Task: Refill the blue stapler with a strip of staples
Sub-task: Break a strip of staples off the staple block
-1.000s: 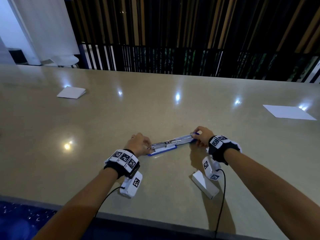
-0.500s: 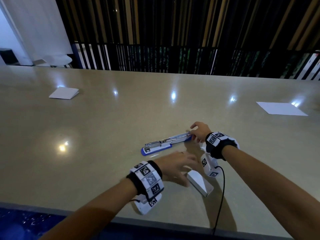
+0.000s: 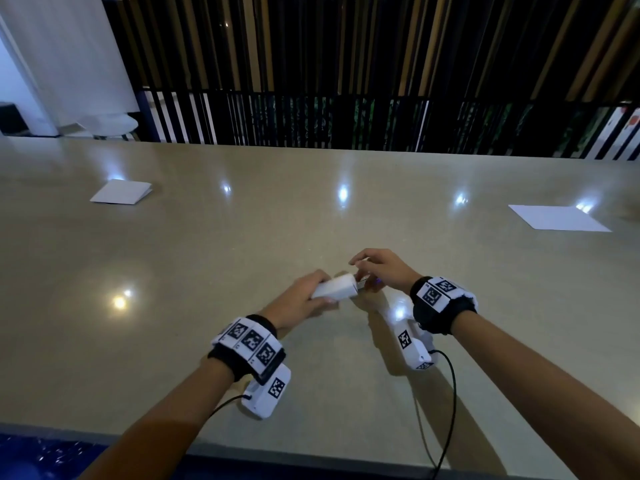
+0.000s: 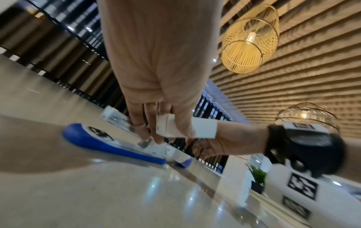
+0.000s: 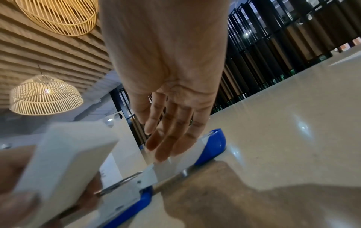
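The blue stapler lies swung open on the beige table, its metal magazine facing up. In the head view my hands hide nearly all of it. My left hand grips a small white staple box and holds it in the air just above the stapler. My right hand hovers at the box's right end with its fingers stretched out and loose, holding nothing that I can see. The box fills the lower left of the right wrist view. No staple strip shows.
A folded white paper lies far left on the table and a flat white sheet far right. Wrist camera cables trail toward the table's near edge. A dark slatted railing stands behind the far edge.
My left hand left the stapler, took the white box from the table by my right wrist and lifted it over the stapler. My right hand let go of the stapler's end and rose to the box.
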`<action>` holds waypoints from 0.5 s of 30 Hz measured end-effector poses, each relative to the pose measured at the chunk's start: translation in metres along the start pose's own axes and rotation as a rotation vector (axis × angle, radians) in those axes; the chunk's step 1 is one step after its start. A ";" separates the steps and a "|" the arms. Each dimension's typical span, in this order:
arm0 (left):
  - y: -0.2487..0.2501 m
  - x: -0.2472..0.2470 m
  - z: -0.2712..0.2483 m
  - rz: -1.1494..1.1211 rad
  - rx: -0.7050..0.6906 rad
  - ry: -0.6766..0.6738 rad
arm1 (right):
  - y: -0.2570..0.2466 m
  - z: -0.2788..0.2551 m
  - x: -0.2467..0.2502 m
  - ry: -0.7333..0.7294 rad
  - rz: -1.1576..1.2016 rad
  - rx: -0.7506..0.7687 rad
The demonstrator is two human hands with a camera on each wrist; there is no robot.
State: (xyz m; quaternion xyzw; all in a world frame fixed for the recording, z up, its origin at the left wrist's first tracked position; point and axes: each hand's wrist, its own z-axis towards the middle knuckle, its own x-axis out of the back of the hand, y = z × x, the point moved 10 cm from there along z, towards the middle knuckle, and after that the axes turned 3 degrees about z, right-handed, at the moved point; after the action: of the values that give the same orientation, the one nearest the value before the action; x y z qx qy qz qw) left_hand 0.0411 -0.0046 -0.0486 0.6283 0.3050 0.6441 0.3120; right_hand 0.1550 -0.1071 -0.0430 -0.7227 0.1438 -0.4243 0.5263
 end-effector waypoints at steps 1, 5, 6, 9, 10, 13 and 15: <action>-0.004 0.014 0.001 0.023 0.003 0.077 | -0.003 -0.001 -0.008 -0.040 0.077 0.009; -0.015 0.047 0.003 -0.042 0.001 0.277 | -0.023 -0.004 -0.038 -0.150 0.272 0.085; -0.017 0.052 0.004 -0.058 -0.004 0.305 | -0.029 -0.003 -0.042 -0.141 0.278 0.122; -0.013 0.059 0.004 -0.071 -0.037 0.340 | -0.044 -0.002 -0.046 -0.063 0.286 0.238; -0.012 0.059 0.004 -0.084 -0.047 0.335 | -0.048 -0.002 -0.046 -0.036 0.293 0.269; -0.017 0.056 0.004 -0.126 -0.018 0.310 | -0.057 -0.002 -0.044 0.018 0.293 0.321; -0.021 0.058 0.004 -0.097 -0.008 0.335 | -0.061 -0.001 -0.042 0.048 0.289 0.340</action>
State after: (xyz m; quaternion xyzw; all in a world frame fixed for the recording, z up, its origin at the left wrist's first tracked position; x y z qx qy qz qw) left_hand 0.0441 0.0535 -0.0290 0.4954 0.3802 0.7252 0.2899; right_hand 0.1146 -0.0557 -0.0086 -0.5851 0.1847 -0.3798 0.6923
